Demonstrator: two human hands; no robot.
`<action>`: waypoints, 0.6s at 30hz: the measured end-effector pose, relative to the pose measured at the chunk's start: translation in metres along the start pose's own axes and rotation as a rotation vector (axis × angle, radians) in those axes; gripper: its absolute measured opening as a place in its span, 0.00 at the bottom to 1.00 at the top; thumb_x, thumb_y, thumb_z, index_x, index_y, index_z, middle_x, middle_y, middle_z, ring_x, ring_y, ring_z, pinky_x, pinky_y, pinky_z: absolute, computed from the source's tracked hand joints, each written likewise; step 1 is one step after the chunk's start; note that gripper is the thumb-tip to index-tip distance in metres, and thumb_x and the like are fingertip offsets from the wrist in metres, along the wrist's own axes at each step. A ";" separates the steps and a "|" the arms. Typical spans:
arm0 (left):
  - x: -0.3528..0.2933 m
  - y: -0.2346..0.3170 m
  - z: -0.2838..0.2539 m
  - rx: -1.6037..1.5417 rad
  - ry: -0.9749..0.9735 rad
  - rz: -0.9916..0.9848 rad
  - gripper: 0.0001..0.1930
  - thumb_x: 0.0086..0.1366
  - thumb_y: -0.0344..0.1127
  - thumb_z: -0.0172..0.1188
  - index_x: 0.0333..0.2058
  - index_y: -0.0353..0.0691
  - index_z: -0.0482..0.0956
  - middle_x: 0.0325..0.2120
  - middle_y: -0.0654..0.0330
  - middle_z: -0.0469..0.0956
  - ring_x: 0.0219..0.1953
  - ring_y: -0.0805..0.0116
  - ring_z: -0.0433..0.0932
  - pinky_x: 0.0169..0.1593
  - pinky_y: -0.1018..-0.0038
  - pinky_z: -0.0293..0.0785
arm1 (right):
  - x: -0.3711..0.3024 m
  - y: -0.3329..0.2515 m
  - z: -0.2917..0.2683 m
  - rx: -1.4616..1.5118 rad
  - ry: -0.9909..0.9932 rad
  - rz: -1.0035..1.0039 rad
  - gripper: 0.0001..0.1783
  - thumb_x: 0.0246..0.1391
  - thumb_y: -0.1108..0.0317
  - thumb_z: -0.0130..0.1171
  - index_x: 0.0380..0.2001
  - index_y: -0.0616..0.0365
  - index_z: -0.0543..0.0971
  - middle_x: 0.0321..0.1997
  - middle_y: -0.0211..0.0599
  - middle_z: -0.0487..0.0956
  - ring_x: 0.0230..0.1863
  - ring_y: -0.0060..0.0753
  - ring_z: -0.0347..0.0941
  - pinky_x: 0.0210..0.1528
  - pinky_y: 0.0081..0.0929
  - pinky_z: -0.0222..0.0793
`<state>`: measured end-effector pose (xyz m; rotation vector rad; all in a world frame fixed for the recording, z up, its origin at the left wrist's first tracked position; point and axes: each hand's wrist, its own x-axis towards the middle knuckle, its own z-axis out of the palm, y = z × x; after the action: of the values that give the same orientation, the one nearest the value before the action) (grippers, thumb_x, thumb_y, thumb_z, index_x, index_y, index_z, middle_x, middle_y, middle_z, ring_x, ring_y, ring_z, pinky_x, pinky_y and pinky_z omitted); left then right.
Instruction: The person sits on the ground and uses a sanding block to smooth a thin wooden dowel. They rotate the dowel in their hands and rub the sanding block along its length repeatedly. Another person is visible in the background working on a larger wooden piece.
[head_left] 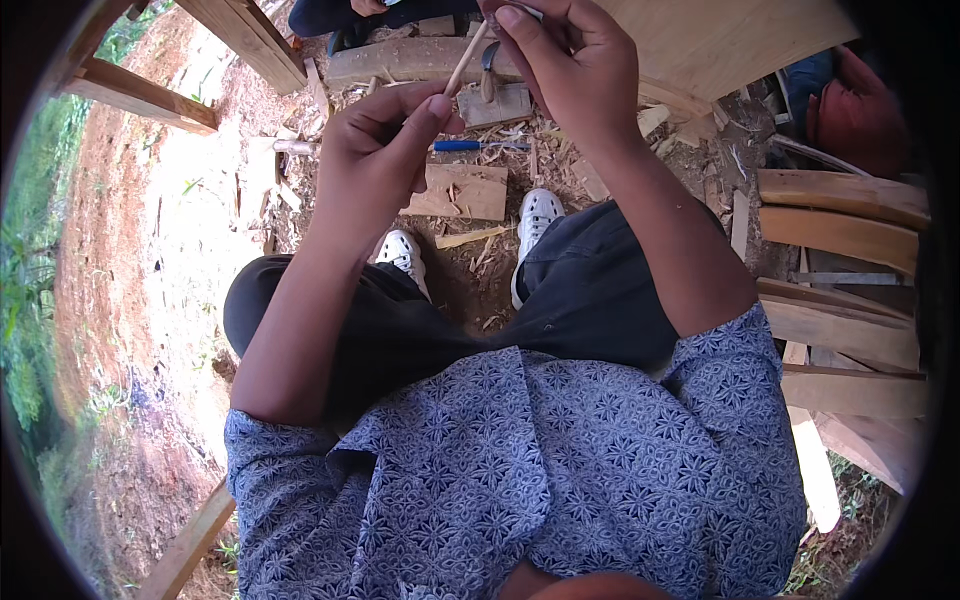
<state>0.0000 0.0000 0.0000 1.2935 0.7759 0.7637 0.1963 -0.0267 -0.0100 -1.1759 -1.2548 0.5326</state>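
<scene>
A thin, pale wooden stick [468, 62] slants upward between my hands. My left hand [385, 145] pinches its lower end between thumb and fingers. At the upper end, my right hand [585, 70] is closed with its thumb and fingers bent, cut off by the top edge. What it grips there is too hidden to make out. Below and behind the hands, a tool with a wooden handle [488, 85] and dark curved blade rests by a small wood block [500, 106]. A blue-handled tool [457, 146] lies on the ground nearer to me.
A flat board [470, 190] lies before my white shoes [540, 210], among wood shavings. Curved timbers [840, 235] are stacked at right, beneath a red cloth-like shape [860, 115]. A large plywood sheet [740, 40] stands upper right. Another person's hand [368, 6] shows at the top.
</scene>
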 end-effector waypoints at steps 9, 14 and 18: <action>0.004 -0.001 -0.003 0.011 0.016 0.004 0.13 0.70 0.37 0.61 0.47 0.34 0.83 0.29 0.65 0.84 0.17 0.86 0.68 0.20 0.87 0.63 | 0.010 -0.005 0.013 0.210 0.118 -0.010 0.05 0.55 0.70 0.69 0.35 0.56 0.86 0.26 0.27 0.78 0.25 0.16 0.73 0.25 0.19 0.66; 0.001 -0.007 -0.004 -0.013 -0.005 -0.019 0.14 0.70 0.37 0.60 0.48 0.34 0.82 0.30 0.64 0.84 0.17 0.87 0.68 0.19 0.87 0.62 | 0.003 0.020 0.003 -0.033 0.043 -0.074 0.07 0.55 0.69 0.70 0.36 0.56 0.84 0.32 0.28 0.81 0.26 0.12 0.72 0.26 0.18 0.65; -0.005 0.001 0.002 -0.011 -0.044 -0.007 0.14 0.71 0.37 0.59 0.48 0.34 0.82 0.30 0.63 0.84 0.17 0.87 0.68 0.19 0.88 0.63 | 0.000 -0.003 0.012 -0.049 0.127 -0.005 0.06 0.64 0.73 0.59 0.32 0.59 0.75 0.21 0.24 0.73 0.19 0.12 0.65 0.21 0.16 0.59</action>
<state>-0.0009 -0.0057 0.0015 1.2930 0.7397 0.7305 0.1846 -0.0232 -0.0089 -1.2286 -1.1670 0.4192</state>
